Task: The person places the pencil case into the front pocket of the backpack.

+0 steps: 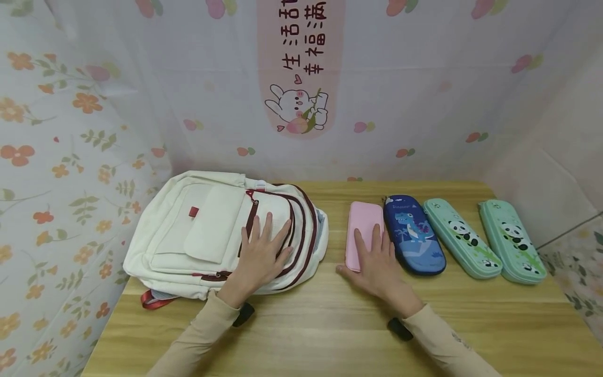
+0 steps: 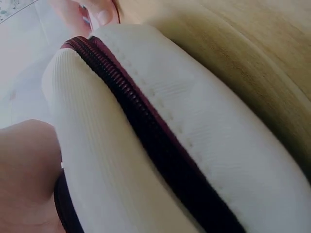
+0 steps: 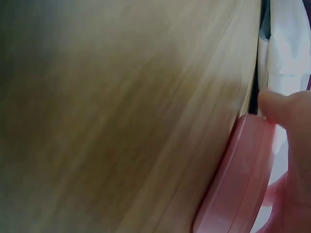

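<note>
A cream backpack (image 1: 169, 235) with dark red zips lies on its back at the left. My left hand (image 1: 260, 256) rests on its front with the fingers spread. In the left wrist view a dark red zip (image 2: 131, 102) runs along the bag, with part of the left hand (image 2: 26, 170) at the edge. A pink case (image 1: 365, 214) lies right of the bag. My right hand (image 1: 377, 267) lies over its near end, fingers extended and thumb out to the left. The right wrist view shows the case's side (image 3: 238, 174) beside the hand (image 3: 297, 145).
Right of the pink case lie a blue dinosaur pencil case (image 1: 416, 246) and two green panda pencil cases, one (image 1: 464, 241) beside the other (image 1: 513, 243). They lie on a wooden table (image 1: 320, 335). Patterned cloth (image 1: 207, 131) hangs behind and at the sides.
</note>
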{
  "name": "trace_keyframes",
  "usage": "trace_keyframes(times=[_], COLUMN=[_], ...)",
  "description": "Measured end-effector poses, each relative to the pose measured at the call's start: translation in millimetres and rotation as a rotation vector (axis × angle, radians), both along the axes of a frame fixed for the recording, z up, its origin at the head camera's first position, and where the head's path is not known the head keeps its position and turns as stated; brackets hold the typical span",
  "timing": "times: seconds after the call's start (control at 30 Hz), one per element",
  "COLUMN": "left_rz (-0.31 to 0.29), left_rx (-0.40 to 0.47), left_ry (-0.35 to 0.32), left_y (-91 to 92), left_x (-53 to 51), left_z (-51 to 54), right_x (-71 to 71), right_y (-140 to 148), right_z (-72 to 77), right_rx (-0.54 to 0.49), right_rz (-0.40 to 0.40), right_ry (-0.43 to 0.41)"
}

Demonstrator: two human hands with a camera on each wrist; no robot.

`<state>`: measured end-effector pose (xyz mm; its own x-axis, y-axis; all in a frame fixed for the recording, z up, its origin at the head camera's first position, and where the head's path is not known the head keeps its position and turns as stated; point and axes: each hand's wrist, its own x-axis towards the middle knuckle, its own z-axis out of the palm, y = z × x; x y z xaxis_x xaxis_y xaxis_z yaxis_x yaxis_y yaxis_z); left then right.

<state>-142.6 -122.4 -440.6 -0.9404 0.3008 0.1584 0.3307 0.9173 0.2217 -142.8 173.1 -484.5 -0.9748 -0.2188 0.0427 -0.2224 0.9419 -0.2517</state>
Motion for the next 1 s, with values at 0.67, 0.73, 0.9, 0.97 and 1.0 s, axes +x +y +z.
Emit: trace_keyframes(times=[0.67,0.73,0.9,0.97,1.0], left_rz=[-0.075,-0.072,-0.065,-0.066,-0.067], left_rx=[0.162,0.173,0.232,0.263,0.278], left_ry=[0.326,0.325,0.331,0.339,0.344], left_y=[-5.9,-7.2,-10.2,-11.2,-11.8], left_x=[-8.9,-10.1,-14.0,-15.8,-16.7], left_z=[11.9,14.3,21.0,23.8,25.3], right_x=[13.6,12.7,8.2,6.9,6.4], right_y=[8,9,12,14,15], right_z=[18.9,21.3,25.3,25.8,25.9], right_rx=[-0.129,-0.163,-0.243,-0.274,-0.292], right_rz=[-0.209,-0.210,-0.200,-0.213,-0.219], right_ry=[0.019,0.057,0.176,0.191,0.197])
